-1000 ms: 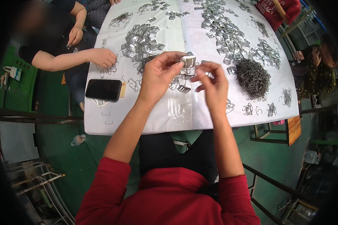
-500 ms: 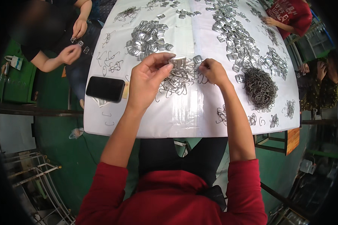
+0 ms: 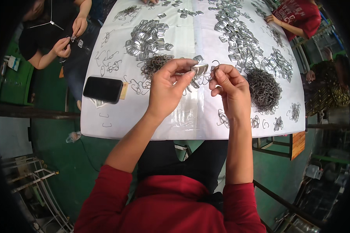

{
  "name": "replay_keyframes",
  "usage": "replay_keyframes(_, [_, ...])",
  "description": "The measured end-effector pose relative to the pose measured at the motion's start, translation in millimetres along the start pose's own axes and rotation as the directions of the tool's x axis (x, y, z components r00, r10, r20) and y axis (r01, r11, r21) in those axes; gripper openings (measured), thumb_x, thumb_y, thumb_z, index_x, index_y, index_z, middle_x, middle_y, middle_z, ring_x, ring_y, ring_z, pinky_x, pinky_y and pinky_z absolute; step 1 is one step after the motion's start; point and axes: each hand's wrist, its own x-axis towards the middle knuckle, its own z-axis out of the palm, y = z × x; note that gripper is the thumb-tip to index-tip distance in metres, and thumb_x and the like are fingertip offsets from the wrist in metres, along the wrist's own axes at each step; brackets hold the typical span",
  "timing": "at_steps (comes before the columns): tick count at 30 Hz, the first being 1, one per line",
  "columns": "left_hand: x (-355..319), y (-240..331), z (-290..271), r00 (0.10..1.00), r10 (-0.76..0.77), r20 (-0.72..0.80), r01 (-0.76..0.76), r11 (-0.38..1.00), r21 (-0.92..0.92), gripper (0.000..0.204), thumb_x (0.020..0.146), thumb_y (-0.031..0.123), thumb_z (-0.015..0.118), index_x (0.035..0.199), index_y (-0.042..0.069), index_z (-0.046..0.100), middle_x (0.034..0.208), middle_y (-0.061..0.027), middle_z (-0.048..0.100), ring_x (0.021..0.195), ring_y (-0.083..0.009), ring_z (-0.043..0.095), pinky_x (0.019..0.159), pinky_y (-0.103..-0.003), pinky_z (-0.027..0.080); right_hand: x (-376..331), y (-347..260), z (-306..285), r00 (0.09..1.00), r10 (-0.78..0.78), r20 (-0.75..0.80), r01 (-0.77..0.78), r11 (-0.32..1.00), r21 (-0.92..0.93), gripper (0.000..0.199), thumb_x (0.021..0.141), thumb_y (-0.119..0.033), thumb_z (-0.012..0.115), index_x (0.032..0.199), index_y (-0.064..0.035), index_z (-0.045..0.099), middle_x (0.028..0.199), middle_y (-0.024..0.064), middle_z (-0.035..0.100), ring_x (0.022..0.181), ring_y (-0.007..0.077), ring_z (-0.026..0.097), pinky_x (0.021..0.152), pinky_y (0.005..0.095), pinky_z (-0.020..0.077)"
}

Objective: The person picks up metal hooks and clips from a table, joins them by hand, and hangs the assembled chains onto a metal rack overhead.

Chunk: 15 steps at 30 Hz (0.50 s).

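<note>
Between the thumb and fingers of my left hand (image 3: 169, 85) is a shiny metal buckle (image 3: 200, 70), held up over the table. My right hand (image 3: 231, 87) pinches a thin bent wire hook (image 3: 216, 64), its curved end sticking up above the fingertips. The two hands are close together, with a small gap between buckle and hook. Beyond them, a loose buckle (image 3: 198, 58) lies on the white tabletop. A heap of wire hooks (image 3: 155, 65) sits behind my left hand, partly hidden by it.
Buckle piles (image 3: 146, 37) cover the far left, with more buckles (image 3: 237, 37) at the far right. Beside my right hand stands a dense mound of wire hooks (image 3: 263, 90). A black phone (image 3: 103, 89) lies at left. Co-workers sit around the table; one at left handles small buckles (image 3: 80, 43).
My right hand has risen from the hooks on the table and now holds a wire hook upright. My left hand with the buckle has shifted right, uncovering the hook heap behind.
</note>
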Motion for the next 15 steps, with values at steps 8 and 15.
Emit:
replay_keyframes(8, [0,-3,28,0.989,0.148,0.031,-0.150,0.982,0.110,0.017,0.084,0.005,0.060,0.100,0.003,0.063,0.094,-0.0055,0.062,0.077,-0.0101,0.060,0.069,-0.024,0.049,-9,2,7,0.953,-0.204,-0.223,0.181,0.976,-0.120,0.012,0.084,-0.013,0.065,0.088,-0.0029,0.061,0.079,0.0007,0.058,0.070,0.0062,0.048,0.063,0.0194,0.0387])
replay_keyframes(15, [68,-64,0,0.943,0.332,-0.003,-0.228,0.656,0.720,0.021,0.080,0.017,0.065,0.097,0.005,0.066,0.090,-0.0079,0.064,0.087,-0.0212,0.058,0.076,-0.034,0.046,-12,-8,-3,0.855,-0.460,-0.241,0.414,0.884,-0.218,0.009,0.083,-0.008,0.066,0.088,-0.0019,0.061,0.090,-0.0005,0.051,0.081,0.0072,0.049,0.070,0.0219,0.0409])
